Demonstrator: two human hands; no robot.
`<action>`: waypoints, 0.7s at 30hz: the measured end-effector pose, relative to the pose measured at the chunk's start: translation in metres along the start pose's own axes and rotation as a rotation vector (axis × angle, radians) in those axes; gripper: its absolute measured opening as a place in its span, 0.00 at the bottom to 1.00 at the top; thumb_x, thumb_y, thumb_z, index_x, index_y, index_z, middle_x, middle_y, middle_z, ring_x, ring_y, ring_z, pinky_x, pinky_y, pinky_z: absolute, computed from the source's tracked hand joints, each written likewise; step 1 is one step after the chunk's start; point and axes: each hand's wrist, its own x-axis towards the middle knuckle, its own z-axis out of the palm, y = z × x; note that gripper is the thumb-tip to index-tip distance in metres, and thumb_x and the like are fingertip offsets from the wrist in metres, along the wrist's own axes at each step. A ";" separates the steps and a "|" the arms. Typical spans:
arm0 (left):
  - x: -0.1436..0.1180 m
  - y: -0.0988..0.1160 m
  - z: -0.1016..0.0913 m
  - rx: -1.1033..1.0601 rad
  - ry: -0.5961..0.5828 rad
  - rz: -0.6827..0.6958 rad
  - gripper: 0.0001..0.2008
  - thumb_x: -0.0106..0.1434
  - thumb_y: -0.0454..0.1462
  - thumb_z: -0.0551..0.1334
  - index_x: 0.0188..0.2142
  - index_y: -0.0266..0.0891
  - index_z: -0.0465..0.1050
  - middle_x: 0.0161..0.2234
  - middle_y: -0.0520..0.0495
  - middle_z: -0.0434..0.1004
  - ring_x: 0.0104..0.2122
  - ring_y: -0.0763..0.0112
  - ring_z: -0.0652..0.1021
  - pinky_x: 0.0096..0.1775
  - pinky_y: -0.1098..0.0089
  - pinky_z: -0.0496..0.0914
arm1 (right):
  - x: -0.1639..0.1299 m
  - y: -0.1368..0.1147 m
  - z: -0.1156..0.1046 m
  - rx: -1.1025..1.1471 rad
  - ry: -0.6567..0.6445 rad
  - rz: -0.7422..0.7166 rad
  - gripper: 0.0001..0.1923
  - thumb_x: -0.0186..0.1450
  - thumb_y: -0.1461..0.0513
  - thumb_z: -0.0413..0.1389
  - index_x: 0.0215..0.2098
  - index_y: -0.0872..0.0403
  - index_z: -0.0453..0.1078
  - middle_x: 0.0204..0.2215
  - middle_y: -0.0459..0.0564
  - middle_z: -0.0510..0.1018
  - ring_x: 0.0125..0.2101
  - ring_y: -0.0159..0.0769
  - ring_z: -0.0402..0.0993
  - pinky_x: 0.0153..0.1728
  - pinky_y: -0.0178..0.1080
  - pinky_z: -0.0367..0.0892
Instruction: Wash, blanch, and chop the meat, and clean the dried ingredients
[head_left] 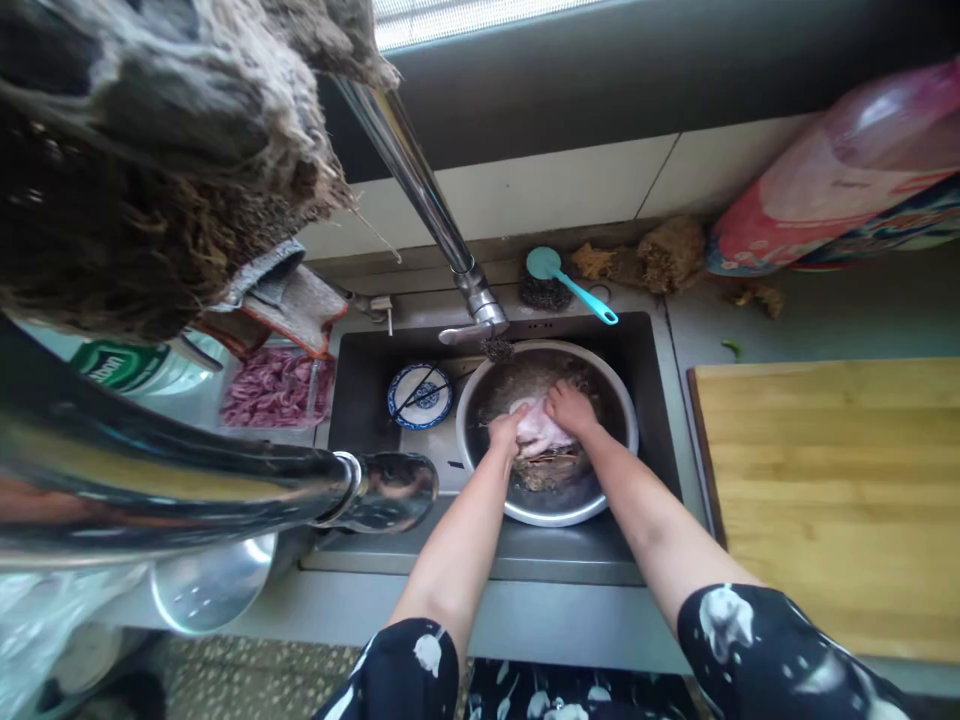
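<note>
A round metal basin (631,440) stands in the dark sink (660,400). In it lies a pale pink, partly plucked bird (538,428), with brown feathers (551,470) and dark, murky water around it. My left hand (507,430) grips the bird's left side, thumb on top and most fingers hidden behind it. My right hand (571,408) is closed on the upper right of the bird, its fingers curled into the skin. What lies under the bird is hidden.
A faucet (480,305) overhangs the basin's back rim. Left of the basin is a blue-and-white plate (405,385) with chopsticks. A turquoise-handled brush (574,285) lies behind the sink. A cutting board (832,490) is at right, sliced meat (274,388) at left. A large blurred pipe (187,490) juts in.
</note>
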 end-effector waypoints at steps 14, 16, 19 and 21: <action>0.001 0.014 0.011 0.094 -0.427 -0.086 0.28 0.58 0.56 0.49 0.45 0.37 0.68 0.38 0.39 0.75 0.41 0.58 0.75 0.41 0.59 0.69 | -0.009 -0.029 0.008 1.025 -0.062 0.180 0.30 0.55 0.64 0.47 0.57 0.55 0.56 0.47 0.53 0.72 0.43 0.38 0.69 0.43 0.39 0.64; 0.006 0.016 0.006 -0.057 -0.495 -0.158 0.31 0.58 0.58 0.45 0.38 0.34 0.71 0.31 0.40 0.75 0.36 0.59 0.76 0.38 0.60 0.70 | -0.017 -0.040 -0.005 1.120 -0.003 0.087 0.33 0.53 0.63 0.49 0.58 0.53 0.55 0.49 0.51 0.70 0.43 0.37 0.69 0.42 0.37 0.65; 0.010 0.011 -0.001 -0.180 -0.470 -0.173 0.22 0.60 0.51 0.49 0.29 0.35 0.70 0.22 0.44 0.71 0.31 0.64 0.76 0.36 0.65 0.71 | -0.032 -0.058 -0.021 0.932 0.023 0.015 0.29 0.54 0.59 0.52 0.55 0.51 0.60 0.43 0.50 0.74 0.39 0.38 0.70 0.40 0.37 0.64; 0.009 0.007 -0.003 -0.178 -0.440 -0.114 0.16 0.60 0.45 0.53 0.27 0.36 0.69 0.21 0.46 0.70 0.30 0.67 0.75 0.37 0.68 0.70 | -0.037 -0.065 -0.023 0.680 0.044 0.029 0.22 0.56 0.54 0.52 0.48 0.52 0.67 0.36 0.51 0.76 0.36 0.39 0.71 0.39 0.38 0.63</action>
